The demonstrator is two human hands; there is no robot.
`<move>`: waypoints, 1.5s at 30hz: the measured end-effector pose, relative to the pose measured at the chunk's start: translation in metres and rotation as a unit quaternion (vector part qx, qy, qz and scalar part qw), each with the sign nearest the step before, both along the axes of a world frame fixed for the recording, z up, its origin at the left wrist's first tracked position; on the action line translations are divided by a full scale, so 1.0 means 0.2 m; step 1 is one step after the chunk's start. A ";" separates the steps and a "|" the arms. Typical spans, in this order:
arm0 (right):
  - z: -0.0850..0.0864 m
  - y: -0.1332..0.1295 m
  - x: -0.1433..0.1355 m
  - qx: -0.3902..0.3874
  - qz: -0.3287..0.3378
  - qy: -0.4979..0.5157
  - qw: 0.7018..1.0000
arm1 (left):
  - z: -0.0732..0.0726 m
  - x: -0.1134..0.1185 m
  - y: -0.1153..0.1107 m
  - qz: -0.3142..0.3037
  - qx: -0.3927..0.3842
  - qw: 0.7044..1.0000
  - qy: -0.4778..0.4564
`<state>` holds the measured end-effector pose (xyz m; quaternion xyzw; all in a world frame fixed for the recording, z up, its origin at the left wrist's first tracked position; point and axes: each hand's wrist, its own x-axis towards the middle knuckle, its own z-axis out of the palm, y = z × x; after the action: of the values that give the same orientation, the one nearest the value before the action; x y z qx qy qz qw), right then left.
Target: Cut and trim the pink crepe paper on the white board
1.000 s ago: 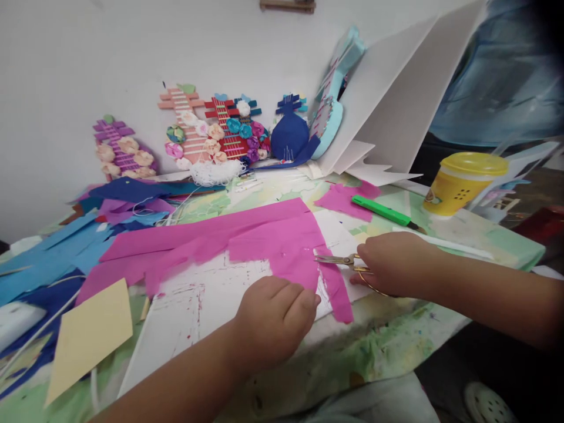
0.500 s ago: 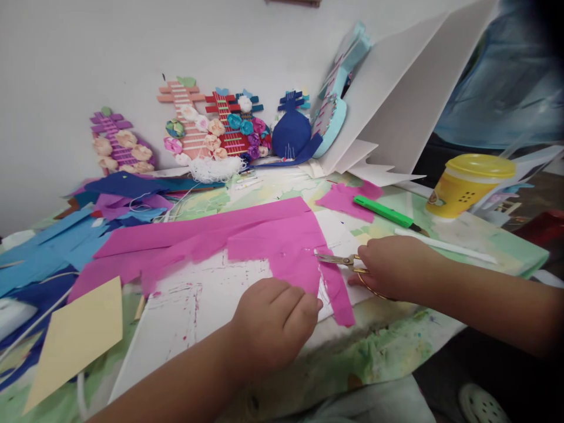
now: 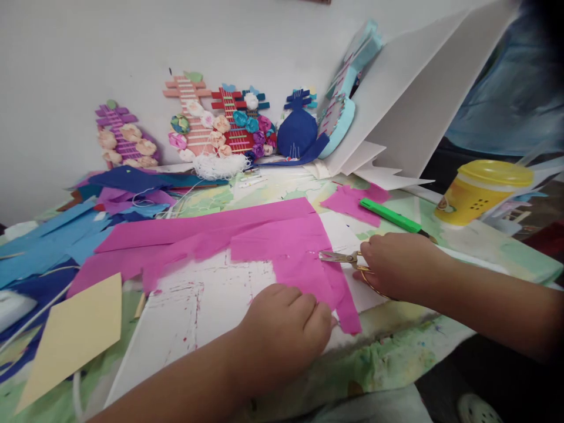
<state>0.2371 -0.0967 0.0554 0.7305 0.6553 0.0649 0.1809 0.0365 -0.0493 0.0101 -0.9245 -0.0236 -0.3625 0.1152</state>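
Observation:
Magenta paper (image 3: 299, 276) lies over a white board (image 3: 176, 317) that bears reddish marks. My left hand (image 3: 288, 323) is closed at the paper's lower edge, its fingertips curled down and partly hidden. At the right, my right hand (image 3: 392, 264) is wrapped round the gold handles of small scissors (image 3: 341, 257). Their blades point left and meet the magenta paper near its right side, where a strip hangs toward the table's front edge.
A green cutter (image 3: 390, 216) and a yellow cup (image 3: 484, 191) are at the right. Blue and purple scraps (image 3: 74, 229) and a cream sheet (image 3: 74, 341) lie left. Decorated instrument shapes (image 3: 297, 132) lean on the wall behind, beside folded white boards (image 3: 405, 88).
My left hand has shifted slightly right and down along the paper. The gap between strip and sheet has narrowed. The scissors remain at the same part of the paper.

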 end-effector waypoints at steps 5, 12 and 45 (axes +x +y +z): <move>0.03 0.05 0.04 -0.011 0.034 -0.024 0.999 | 0.02 -0.01 0.01 -0.003 -0.062 0.997 0.048; 0.09 0.14 0.08 -0.039 0.097 -0.051 0.993 | 0.02 -0.02 0.10 0.084 -0.154 0.985 0.007; 0.11 0.23 0.09 -0.113 0.062 -0.096 0.987 | 0.00 -0.02 0.18 0.141 -0.133 0.981 0.034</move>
<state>0.2546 -0.0503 0.0782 0.6535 0.6823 0.0710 0.3200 0.0320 -0.0129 0.0100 -0.9306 -0.1976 -0.3051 0.0420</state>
